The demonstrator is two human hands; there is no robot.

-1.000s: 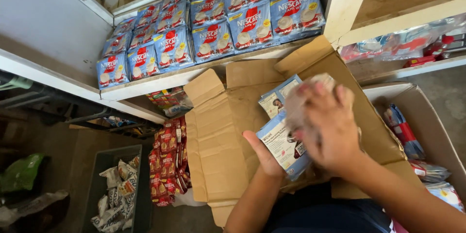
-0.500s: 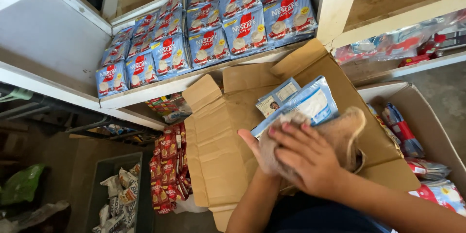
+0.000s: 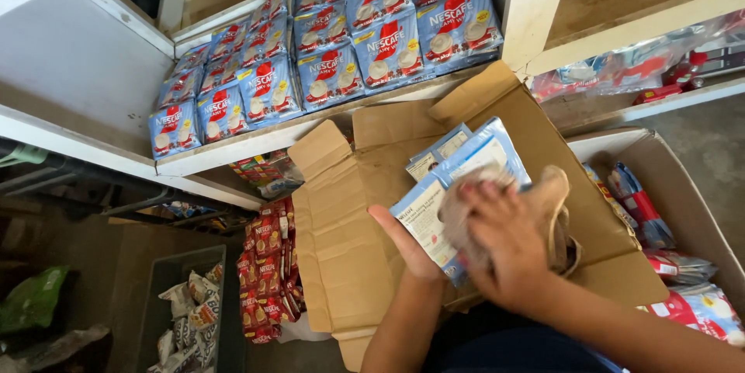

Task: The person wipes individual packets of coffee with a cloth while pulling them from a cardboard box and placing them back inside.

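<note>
the right hand (image 3: 508, 245) is smeared by motion, and the cloth (image 3: 481, 202) under it is too blurred to tell its kind. it covers the middle of the blue packet (image 3: 466, 167), so that face cannot be seen. the left hand (image 3: 407, 241) shows only thumb and palm edge; its fingers lie behind the packet. the inside of the cardboard box (image 3: 349, 210) is hidden. the lower edge cuts off both forearms.

Raised carton flaps (image 3: 341, 210) and the stocked shelf (image 3: 326, 70) hem the box opening.
</note>
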